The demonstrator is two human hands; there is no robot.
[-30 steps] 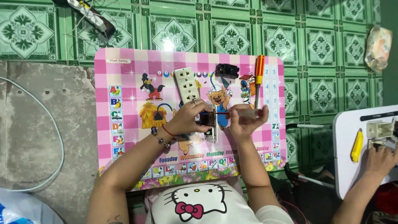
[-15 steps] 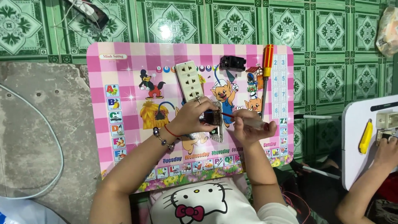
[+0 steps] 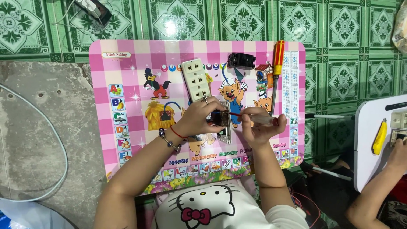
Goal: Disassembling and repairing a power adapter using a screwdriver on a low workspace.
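Fingers gripping small screwdriver, lying crosswise, tip pointing left

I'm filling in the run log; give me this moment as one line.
left hand: holds small dark part | right hand: holds slim screwdriver, tip at part | surface: pink table

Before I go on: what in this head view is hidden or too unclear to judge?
- Small dark part: mostly covered by the left hand; its shape is unclear.
- Thin tool in the right hand: its tip is too small to see where it touches.
- Second person's hand: cut off by the right edge.
- Item at the top left: cut off by the top edge.
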